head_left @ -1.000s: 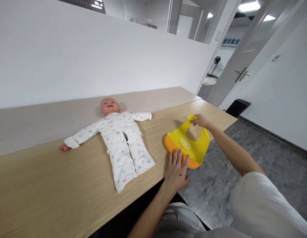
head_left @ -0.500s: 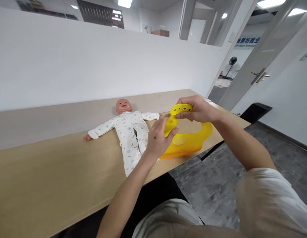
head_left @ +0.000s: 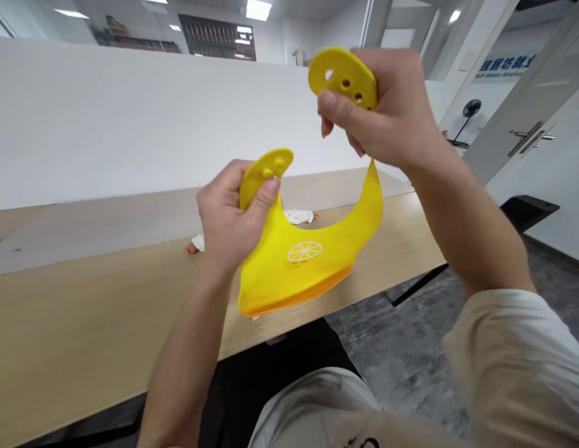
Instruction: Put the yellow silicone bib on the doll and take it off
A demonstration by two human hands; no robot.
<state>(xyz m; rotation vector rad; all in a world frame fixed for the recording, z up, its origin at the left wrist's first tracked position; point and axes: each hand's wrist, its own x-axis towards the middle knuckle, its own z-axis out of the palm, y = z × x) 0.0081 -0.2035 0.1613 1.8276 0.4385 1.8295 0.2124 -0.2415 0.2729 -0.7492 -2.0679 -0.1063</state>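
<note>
A yellow bib [head_left: 312, 249] with a white citrus-slice print hangs in the air between my hands, its orange-edged pocket at the bottom. My left hand [head_left: 233, 205] pinches the neck strap that has small knobs. Higher up and to the right, my right hand [head_left: 387, 106] grips the other strap end, which has a row of holes. The two strap ends are apart. Behind the bib lies a doll, mostly hidden; one white sleeve [head_left: 299, 216] and a small doll hand [head_left: 191, 247] show.
The wooden table [head_left: 107, 330] runs along a white partition wall [head_left: 131, 124]. A black object [head_left: 527, 211] stands past the table's right end. Farther right are a door handle [head_left: 527, 138] and a black fan [head_left: 471, 109].
Both hands have risen and moved apart, lifting the bib off the table and spreading its straps. The bib now covers most of the doll. The view has shifted slightly.
</note>
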